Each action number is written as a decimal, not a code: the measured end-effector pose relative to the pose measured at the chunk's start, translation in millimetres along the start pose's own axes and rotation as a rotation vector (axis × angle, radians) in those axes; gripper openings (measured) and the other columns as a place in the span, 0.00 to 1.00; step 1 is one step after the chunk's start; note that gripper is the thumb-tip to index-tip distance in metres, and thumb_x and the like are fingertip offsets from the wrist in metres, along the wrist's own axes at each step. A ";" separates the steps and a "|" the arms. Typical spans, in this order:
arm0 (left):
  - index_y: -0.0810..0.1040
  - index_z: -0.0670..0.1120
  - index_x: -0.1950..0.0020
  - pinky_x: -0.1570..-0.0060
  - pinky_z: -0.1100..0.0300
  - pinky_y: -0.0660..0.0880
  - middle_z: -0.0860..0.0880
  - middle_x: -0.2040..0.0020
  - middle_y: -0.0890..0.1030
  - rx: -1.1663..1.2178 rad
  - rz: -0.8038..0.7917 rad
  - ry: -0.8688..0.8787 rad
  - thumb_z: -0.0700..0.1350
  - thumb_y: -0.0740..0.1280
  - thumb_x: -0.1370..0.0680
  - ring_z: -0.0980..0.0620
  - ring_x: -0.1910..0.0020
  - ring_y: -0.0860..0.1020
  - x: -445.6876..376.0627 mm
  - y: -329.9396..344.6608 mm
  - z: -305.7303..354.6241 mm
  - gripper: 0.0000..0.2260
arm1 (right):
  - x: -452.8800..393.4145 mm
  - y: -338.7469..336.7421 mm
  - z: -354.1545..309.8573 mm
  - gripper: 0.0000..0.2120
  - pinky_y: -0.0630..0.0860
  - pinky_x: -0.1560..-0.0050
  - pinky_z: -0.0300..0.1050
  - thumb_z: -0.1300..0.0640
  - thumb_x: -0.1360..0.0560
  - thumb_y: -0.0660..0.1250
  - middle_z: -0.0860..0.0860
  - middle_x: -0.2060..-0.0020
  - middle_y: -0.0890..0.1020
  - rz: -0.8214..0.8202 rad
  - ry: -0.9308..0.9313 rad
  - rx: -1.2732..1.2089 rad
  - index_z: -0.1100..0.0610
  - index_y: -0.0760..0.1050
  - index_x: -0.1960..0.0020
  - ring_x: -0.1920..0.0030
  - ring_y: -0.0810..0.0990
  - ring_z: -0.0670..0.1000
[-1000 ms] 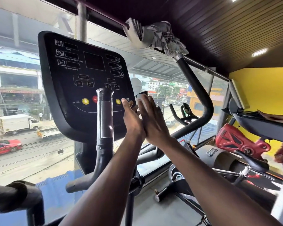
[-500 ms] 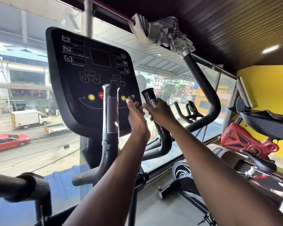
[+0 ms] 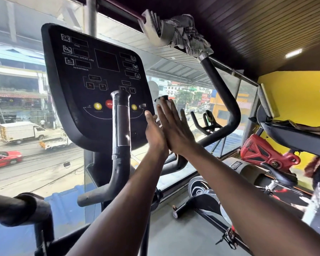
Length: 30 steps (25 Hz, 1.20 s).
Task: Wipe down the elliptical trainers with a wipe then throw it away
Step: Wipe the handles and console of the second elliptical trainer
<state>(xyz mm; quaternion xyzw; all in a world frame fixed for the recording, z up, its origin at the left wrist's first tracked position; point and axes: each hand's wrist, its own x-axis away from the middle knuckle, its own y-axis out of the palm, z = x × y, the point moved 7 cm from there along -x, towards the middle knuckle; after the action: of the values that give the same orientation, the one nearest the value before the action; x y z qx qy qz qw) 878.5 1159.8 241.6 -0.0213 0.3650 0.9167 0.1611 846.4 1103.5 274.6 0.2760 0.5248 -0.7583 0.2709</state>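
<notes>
Half a second ago the right hand (image 3: pixel 175 132) was curled round the short inner handle; now its fingers are straight again, and both palms sandwich that handle with the white wipe (image 3: pixel 163 106) between them. The left hand (image 3: pixel 154 130) is flat too, fingers extended, pressed against the other side. Neither hand grips; they hold the wipe by pressing together. Only a strip of it shows, just past the right fingertips, below the handle's black tip (image 3: pixel 162 98).

To my eye the step is rubbing the handle by rolling it between the palms. Doing it well means keeping both palms pressed evenly so the wipe does not slip out, and working down the whole bar, not just the top.

Just beyond the left fingertips sits the edge of the console (image 3: pixel 92 85), with its buttons close by, so a wide stroke that way could knock them. Further to the left of those fingers stands the other inner handle (image 3: pixel 121 126), well apart. Past the right fingers there is open air out to the tall curved arm (image 3: pixel 224 100), whose top wears a bundle of grey cloth (image 3: pixel 183 34). Below the wrists the bar is hidden by the forearms, so I cannot tell how far it runs.
</notes>
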 end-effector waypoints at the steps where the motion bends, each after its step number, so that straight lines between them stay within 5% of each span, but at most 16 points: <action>1: 0.77 0.43 0.37 0.47 0.57 0.74 0.45 0.42 0.82 -0.008 -0.006 0.006 0.64 0.52 0.20 0.52 0.48 0.80 0.6 1.2 -0.7 0.29 | -1.3 0.3 1.1 0.43 0.47 0.24 0.60 0.57 0.25 0.65 0.52 0.22 0.37 0.004 -0.017 0.057 0.57 0.38 0.22 0.23 0.36 0.55; 5: 0.76 0.46 0.35 0.36 0.51 0.71 0.46 0.37 0.78 -0.029 -0.009 0.001 0.65 0.51 0.20 0.49 0.39 0.76 -1.0 -0.4 -0.4 0.29 | 31.1 12.9 2.1 0.33 0.48 0.25 0.63 0.61 0.25 0.62 0.49 0.22 0.55 -0.033 -0.243 0.105 0.57 0.55 0.23 0.22 0.40 0.54; 11: 0.75 0.47 0.33 0.35 0.52 0.71 0.48 0.37 0.80 0.034 -0.035 0.012 0.66 0.54 0.22 0.52 0.40 0.78 4.1 9.5 -7.3 0.29 | -2.4 -9.8 -0.3 0.36 0.50 0.25 0.63 0.56 0.23 0.60 0.49 0.21 0.44 -0.058 -0.146 0.108 0.54 0.44 0.21 0.22 0.37 0.53; 17: 0.75 0.47 0.33 0.33 0.46 0.69 0.46 0.38 0.79 -0.038 -0.007 -0.010 0.65 0.52 0.21 0.47 0.38 0.77 5.9 -7.7 -11.3 0.28 | 66.2 9.1 10.8 0.31 0.53 0.25 0.59 0.57 0.22 0.57 0.50 0.21 0.51 -0.061 -0.228 0.012 0.58 0.52 0.22 0.22 0.42 0.54; 21: 0.75 0.47 0.33 0.34 0.49 0.71 0.49 0.39 0.80 -0.058 -0.067 -0.018 0.64 0.53 0.20 0.50 0.40 0.78 15.9 -1.6 -24.1 0.27 | 45.4 0.1 0.8 0.34 0.54 0.25 0.59 0.63 0.25 0.63 0.52 0.22 0.52 0.012 -0.095 -0.058 0.58 0.53 0.22 0.22 0.43 0.55; 24: 0.74 0.49 0.34 0.35 0.49 0.71 0.49 0.40 0.79 -0.085 -0.013 -0.045 0.62 0.54 0.19 0.49 0.40 0.77 16.5 -15.4 -28.5 0.23 | 89.9 18.0 0.1 0.29 0.55 0.25 0.57 0.73 0.27 0.62 0.55 0.26 0.66 0.105 -0.193 -0.122 0.62 0.65 0.27 0.23 0.53 0.55; 26: 0.74 0.50 0.38 0.38 0.49 0.72 0.50 0.45 0.79 -0.096 0.016 -0.065 0.60 0.56 0.19 0.48 0.41 0.77 15.0 -26.5 -32.1 0.18 | 113.7 13.3 -1.2 0.21 0.65 0.29 0.59 0.75 0.27 0.63 0.57 0.35 0.77 0.192 -0.262 -0.122 0.65 0.75 0.36 0.27 0.66 0.56; 28: 0.75 0.48 0.41 0.44 0.51 0.74 0.50 0.50 0.79 -0.117 0.056 -0.063 0.57 0.58 0.19 0.47 0.46 0.78 19.2 -31.8 -33.4 0.15 | 104.0 -12.7 4.5 0.14 0.77 0.40 0.48 0.72 0.26 0.62 0.58 0.42 0.81 0.312 -0.145 -0.248 0.65 0.79 0.43 0.38 0.77 0.53; 30: 0.76 0.46 0.43 0.55 0.56 0.74 0.49 0.55 0.79 -0.110 0.081 -0.044 0.54 0.61 0.20 0.50 0.56 0.77 29.9 -32.0 -35.7 0.14 | 92.5 -38.9 15.0 0.11 0.74 0.52 0.27 0.71 0.26 0.63 0.59 0.45 0.77 0.423 0.106 -0.411 0.64 0.77 0.45 0.49 0.77 0.48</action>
<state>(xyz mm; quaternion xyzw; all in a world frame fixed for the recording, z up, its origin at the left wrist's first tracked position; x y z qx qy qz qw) 857.3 1165.8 189.6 0.0050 0.3112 0.9414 0.1303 752.3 1089.8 239.2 0.3580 0.6115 -0.5474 0.4453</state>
